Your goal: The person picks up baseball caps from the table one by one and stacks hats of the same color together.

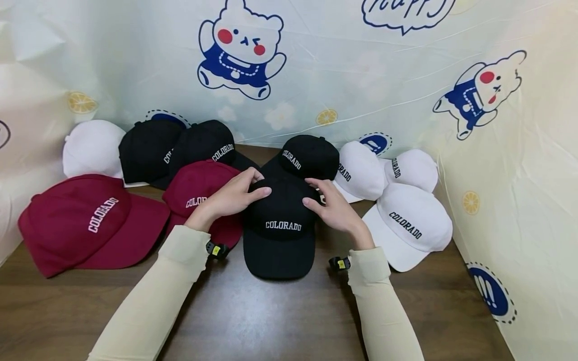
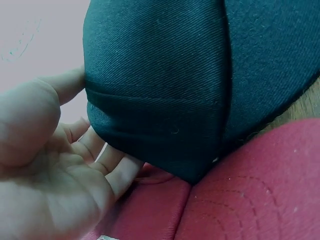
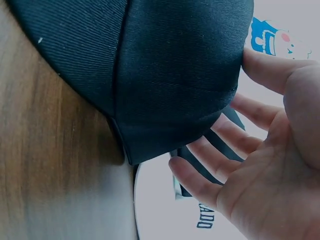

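A black baseball cap (image 1: 281, 250) with white COLORADO lettering lies at the middle of the table, its brim towards me. My left hand (image 1: 235, 193) holds the left rear of its crown, thumb on the side and fingers tucked behind. On the right rear, my right hand (image 1: 334, 205) grips the crown the same way. In the left wrist view the cap's lower edge (image 2: 160, 140) overlaps a dark red cap (image 2: 260, 185). The right wrist view has the fingertips partly behind the black crown (image 3: 180, 75), with a white cap (image 3: 160, 200) beyond. The cap's back is hidden.
Dark red caps (image 1: 90, 220) lie at the left, with black caps (image 1: 151, 148) and a white cap (image 1: 92, 145) behind. Another black cap (image 1: 311, 153) stands behind the middle one. White caps (image 1: 413, 215) cluster at the right. A printed cloth (image 1: 316, 65) hangs round the wooden table (image 1: 253, 321).
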The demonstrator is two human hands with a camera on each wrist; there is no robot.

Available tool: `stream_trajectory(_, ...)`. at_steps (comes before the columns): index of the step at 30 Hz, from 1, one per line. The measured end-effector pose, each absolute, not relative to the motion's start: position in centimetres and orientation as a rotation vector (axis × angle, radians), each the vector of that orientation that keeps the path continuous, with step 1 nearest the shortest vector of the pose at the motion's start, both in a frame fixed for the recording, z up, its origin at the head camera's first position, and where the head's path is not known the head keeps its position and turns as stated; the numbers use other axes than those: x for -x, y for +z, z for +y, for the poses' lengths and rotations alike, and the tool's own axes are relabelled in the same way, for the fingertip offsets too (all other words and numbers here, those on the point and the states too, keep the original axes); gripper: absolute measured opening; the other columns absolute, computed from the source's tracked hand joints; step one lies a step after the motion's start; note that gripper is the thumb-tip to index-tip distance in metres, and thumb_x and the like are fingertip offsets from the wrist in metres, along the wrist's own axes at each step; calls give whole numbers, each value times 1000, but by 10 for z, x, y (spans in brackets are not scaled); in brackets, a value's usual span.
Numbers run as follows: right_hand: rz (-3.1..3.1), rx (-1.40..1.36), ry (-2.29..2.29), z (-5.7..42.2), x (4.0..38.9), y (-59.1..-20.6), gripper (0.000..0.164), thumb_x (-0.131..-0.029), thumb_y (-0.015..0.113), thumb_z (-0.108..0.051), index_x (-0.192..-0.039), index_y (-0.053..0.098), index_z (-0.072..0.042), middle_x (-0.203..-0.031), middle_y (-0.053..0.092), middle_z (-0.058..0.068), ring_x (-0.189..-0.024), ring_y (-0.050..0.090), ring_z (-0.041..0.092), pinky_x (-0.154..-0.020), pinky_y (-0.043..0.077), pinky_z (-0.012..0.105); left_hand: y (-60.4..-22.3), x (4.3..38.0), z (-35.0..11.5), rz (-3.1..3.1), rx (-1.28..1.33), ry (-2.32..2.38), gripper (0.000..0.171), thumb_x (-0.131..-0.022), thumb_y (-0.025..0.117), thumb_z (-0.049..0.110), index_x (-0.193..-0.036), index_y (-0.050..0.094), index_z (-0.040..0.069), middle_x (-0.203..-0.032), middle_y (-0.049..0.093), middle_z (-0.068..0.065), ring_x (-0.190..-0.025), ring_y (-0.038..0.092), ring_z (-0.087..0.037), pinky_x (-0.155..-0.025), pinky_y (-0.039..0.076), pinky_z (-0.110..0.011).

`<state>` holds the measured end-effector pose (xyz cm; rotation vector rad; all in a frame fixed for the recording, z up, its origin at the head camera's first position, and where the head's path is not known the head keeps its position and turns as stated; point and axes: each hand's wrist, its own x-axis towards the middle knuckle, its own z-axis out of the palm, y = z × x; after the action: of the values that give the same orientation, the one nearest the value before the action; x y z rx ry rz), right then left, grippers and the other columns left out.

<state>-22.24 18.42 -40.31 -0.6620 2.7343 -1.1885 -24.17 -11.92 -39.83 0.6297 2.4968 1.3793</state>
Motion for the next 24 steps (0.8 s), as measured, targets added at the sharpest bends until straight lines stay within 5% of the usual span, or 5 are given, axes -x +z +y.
stream_trajectory(24, 2776, 445, -1489, 211, 225, -384, 55, -109, 62, -22, -158, 45, -4, -156, 49, 21, -146, 46, 39, -121, 35, 57, -372, 238, -133, 2599, -697, 1440, 40, -107, 64, 16, -144, 52, 4, -141, 60, -18, -124, 61, -31, -110, 49, -52)
